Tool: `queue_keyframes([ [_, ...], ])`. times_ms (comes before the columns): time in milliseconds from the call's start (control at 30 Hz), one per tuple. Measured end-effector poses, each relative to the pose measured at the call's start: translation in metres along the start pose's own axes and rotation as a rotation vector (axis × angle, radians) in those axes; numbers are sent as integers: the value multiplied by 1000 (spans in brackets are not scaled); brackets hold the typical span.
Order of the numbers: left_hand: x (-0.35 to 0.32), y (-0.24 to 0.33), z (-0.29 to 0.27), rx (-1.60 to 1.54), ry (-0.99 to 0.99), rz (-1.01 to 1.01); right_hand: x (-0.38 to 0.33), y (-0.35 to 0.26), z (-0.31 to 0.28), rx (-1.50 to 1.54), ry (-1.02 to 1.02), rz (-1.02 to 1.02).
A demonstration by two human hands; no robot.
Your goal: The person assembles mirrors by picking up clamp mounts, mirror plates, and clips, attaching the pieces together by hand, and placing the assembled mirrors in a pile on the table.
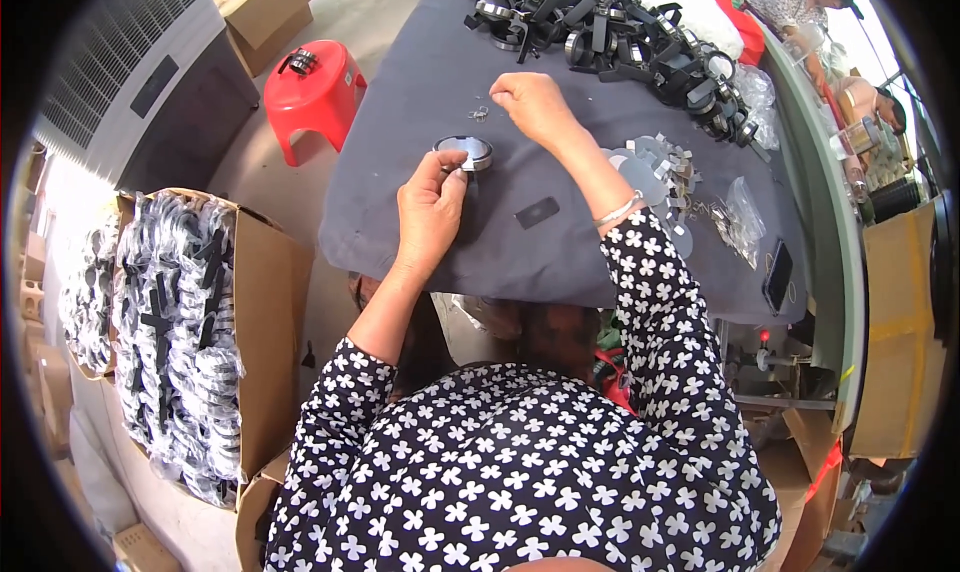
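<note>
- Round metal-rimmed disc [480, 155], over the grey table [408, 102]: likely light, rigid, smooth-faced, scratchable; best held by its rim.
- Left hand [430, 217]: pinches its near edge.
- Right hand [537, 107]: fingers curled closed, contents unclear; small metal clips [479, 115] nearby.

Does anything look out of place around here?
Perhaps one thing: a small black-and-silver round item sits on the red plastic stool, apart from the large heap of similar-looking pieces on the grey cloth-covered table. Nothing looks clearly damaged.
</note>
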State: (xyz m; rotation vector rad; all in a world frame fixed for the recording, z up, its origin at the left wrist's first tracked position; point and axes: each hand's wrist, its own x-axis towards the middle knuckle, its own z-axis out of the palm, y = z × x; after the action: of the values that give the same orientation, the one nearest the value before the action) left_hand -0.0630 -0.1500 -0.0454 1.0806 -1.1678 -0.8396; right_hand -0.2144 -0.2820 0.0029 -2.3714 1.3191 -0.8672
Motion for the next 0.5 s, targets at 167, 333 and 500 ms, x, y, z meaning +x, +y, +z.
queue_keyframes([
  [167, -1, 1, 1, 6, 0, 3, 3, 0, 15, -160, -134, 50],
  [333, -4, 10, -4, 73, 5, -32, -13, -23, 2, -222, 325, -131],
  [500, 0, 12, -1, 84, -13, -7, -21, 4, -3, -201, 312, -127],
])
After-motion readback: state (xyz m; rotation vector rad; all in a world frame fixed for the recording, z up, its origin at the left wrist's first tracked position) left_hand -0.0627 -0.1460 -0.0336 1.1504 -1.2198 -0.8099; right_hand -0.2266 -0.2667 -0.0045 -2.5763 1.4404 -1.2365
